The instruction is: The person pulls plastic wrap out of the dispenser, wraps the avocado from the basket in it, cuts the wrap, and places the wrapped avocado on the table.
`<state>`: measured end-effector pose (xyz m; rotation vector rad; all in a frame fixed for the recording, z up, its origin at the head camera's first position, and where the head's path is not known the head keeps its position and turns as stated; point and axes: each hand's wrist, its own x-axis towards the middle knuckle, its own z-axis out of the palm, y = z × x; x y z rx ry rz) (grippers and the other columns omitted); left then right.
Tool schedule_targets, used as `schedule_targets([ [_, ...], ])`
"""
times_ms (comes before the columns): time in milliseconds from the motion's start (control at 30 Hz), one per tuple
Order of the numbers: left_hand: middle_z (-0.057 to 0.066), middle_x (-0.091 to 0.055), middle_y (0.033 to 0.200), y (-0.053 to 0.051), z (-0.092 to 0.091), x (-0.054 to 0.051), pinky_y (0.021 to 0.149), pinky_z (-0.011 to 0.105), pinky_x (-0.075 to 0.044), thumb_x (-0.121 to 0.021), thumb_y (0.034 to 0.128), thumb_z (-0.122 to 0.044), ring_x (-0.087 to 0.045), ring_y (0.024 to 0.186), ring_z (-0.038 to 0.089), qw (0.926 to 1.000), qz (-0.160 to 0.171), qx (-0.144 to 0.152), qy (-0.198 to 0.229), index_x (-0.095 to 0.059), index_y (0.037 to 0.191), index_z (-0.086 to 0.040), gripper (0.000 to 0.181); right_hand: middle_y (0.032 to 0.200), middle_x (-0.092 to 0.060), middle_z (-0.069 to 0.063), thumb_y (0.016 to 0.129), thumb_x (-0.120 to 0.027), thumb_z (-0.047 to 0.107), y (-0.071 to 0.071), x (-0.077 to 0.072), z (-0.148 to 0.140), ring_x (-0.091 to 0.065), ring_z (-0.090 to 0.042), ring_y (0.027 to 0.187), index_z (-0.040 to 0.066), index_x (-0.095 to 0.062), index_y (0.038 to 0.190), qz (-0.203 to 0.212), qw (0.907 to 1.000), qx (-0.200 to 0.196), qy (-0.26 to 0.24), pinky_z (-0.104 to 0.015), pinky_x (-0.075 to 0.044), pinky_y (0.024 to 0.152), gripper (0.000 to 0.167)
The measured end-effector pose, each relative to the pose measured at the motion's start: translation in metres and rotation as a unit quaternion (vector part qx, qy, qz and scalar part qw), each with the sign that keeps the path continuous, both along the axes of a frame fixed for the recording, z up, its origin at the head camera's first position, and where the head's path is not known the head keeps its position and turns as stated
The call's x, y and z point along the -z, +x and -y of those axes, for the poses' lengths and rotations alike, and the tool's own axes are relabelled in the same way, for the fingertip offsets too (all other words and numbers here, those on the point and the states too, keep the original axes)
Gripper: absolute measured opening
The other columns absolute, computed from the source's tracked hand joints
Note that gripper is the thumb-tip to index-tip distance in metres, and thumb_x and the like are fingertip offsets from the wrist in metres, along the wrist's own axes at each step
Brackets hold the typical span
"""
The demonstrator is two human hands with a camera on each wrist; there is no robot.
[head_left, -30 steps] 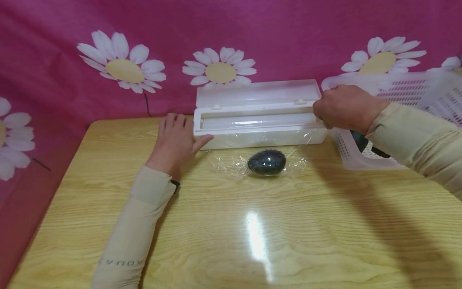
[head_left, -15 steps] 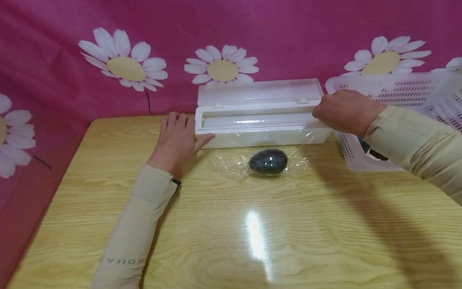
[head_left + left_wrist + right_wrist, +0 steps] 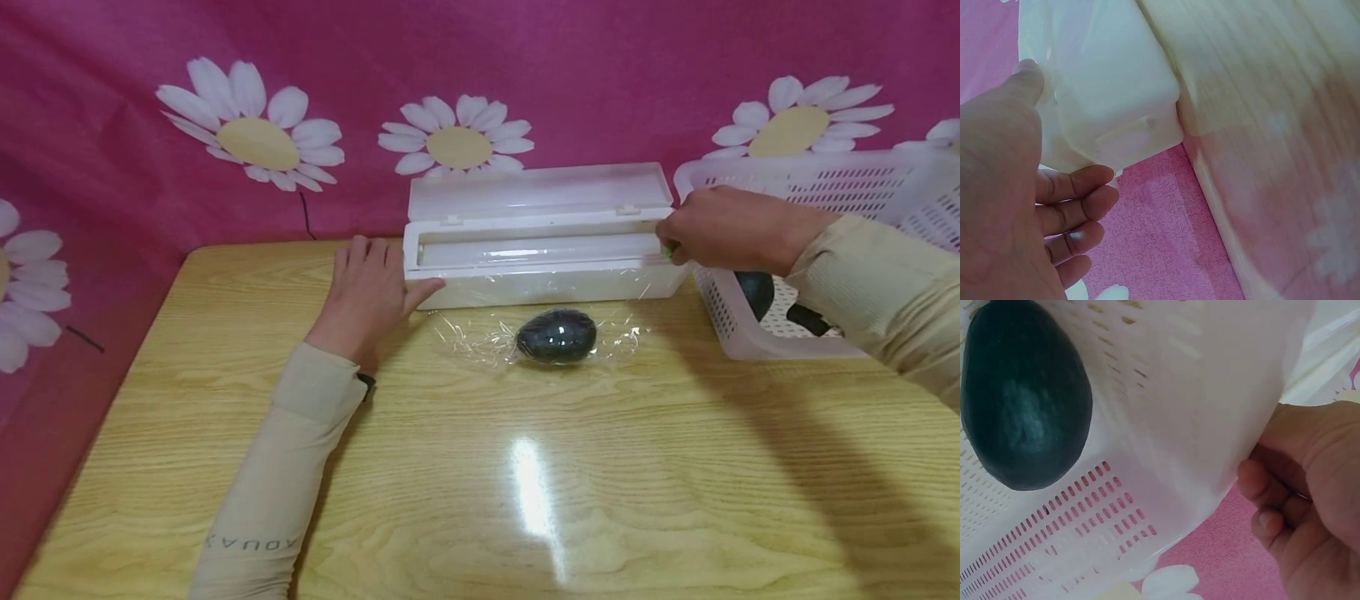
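A white cling film box [image 3: 547, 288] lies at the back of the table with its lid [image 3: 536, 193] raised and a film roll [image 3: 540, 251] inside. My left hand [image 3: 362, 292] rests against its left end, thumb along the front; in the left wrist view the fingers are loosely bent. At the right end, my right hand [image 3: 738, 227] has curled fingers pinching a small green tab [image 3: 668, 253]; the basket wall hides the fingertips in the right wrist view. A dark egg-shaped fruit [image 3: 557, 337], wrapped in clear film [image 3: 483, 343], lies in front of the box.
A white perforated basket [image 3: 757, 345] stands at the right, partly under my right forearm. In it lie another dark oval fruit [image 3: 1025, 400] and a black object [image 3: 810, 319]. A pink flowered cloth [image 3: 600, 75] hangs behind the wooden table [image 3: 450, 483].
My right hand has shifted slightly right and the green tab now shows at its fingertips. The film right of the fruit has slackened onto the table. My left hand stays put.
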<state>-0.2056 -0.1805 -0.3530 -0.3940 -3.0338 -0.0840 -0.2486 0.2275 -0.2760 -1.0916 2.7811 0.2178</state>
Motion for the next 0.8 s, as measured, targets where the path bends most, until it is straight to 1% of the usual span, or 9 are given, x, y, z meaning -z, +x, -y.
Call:
schedule_targets([
  [133, 0.019, -0.054, 0.107, 0.0008, 0.0006, 0.0, 0.097, 0.048, -0.032, -0.047, 0.1005, -0.068, -0.038, 0.11, 0.036, 1.0, -0.001, -0.001, 0.0, -0.051, 0.107, 0.003, 0.071, 0.078, -0.073, -0.003, 0.085, -0.082, 0.009, -0.0012, 0.0006, -0.002, -0.065, -0.018, 0.069, 0.012, -0.074, 0.087, -0.008, 0.9997, -0.022, -0.012, -0.039, -0.058, 0.065, 0.009],
  [333, 0.02, -0.053, 0.11, 0.0007, 0.001, 0.0003, 0.097, 0.049, -0.033, -0.047, 0.1009, -0.067, -0.038, 0.112, 0.036, 1.0, 0.001, -0.001, 0.003, -0.051, 0.111, 0.004, 0.072, 0.076, -0.073, -0.002, 0.085, -0.082, 0.009, -0.0023, 0.0026, -0.0028, -0.065, -0.016, 0.068, 0.013, -0.074, 0.085, -0.016, 0.9985, -0.042, -0.032, -0.038, -0.059, 0.065, 0.009],
  [467, 0.019, -0.053, 0.108, 0.0003, 0.0007, 0.0003, 0.096, 0.048, -0.033, -0.047, 0.101, -0.067, -0.038, 0.111, 0.036, 1.0, 0.0, 0.0, -0.001, -0.051, 0.11, 0.004, 0.072, 0.078, -0.075, -0.004, 0.085, -0.082, 0.008, -0.0027, 0.0038, -0.002, -0.068, -0.018, 0.069, 0.012, -0.075, 0.086, -0.014, 0.9983, -0.038, -0.042, -0.041, -0.061, 0.068, 0.008],
  [600, 0.019, -0.053, 0.107, 0.0006, -0.0001, -0.0007, 0.096, 0.048, -0.033, -0.046, 0.1011, -0.067, -0.038, 0.11, 0.035, 1.0, 0.001, 0.001, -0.004, -0.051, 0.109, 0.004, 0.072, 0.08, -0.077, -0.004, 0.085, -0.082, 0.009, -0.003, 0.0035, -0.0004, -0.069, -0.018, 0.072, 0.011, -0.077, 0.09, -0.006, 0.9988, -0.023, -0.043, -0.044, -0.06, 0.073, 0.007],
  [667, 0.019, -0.053, 0.108, 0.0006, -0.0007, -0.0012, 0.097, 0.048, -0.033, -0.046, 0.1011, -0.067, -0.039, 0.11, 0.036, 1.0, 0.004, 0.001, -0.004, -0.051, 0.11, 0.004, 0.072, 0.081, -0.076, -0.003, 0.086, -0.082, 0.009, -0.003, 0.0035, 0.0007, -0.067, -0.017, 0.072, 0.011, -0.078, 0.091, 0.001, 0.9988, -0.018, -0.046, -0.044, -0.059, 0.072, 0.007],
  [800, 0.019, -0.053, 0.108, 0.0006, -0.0015, -0.0018, 0.095, 0.048, -0.034, -0.046, 0.1011, -0.068, -0.039, 0.108, 0.035, 1.0, 0.002, 0.002, -0.007, -0.052, 0.11, 0.005, 0.073, 0.08, -0.074, -0.002, 0.089, -0.078, 0.006, -0.0032, 0.0042, 0.0025, -0.063, -0.015, 0.07, 0.009, -0.077, 0.09, 0.005, 0.9986, -0.018, -0.05, -0.041, -0.058, 0.069, 0.003],
])
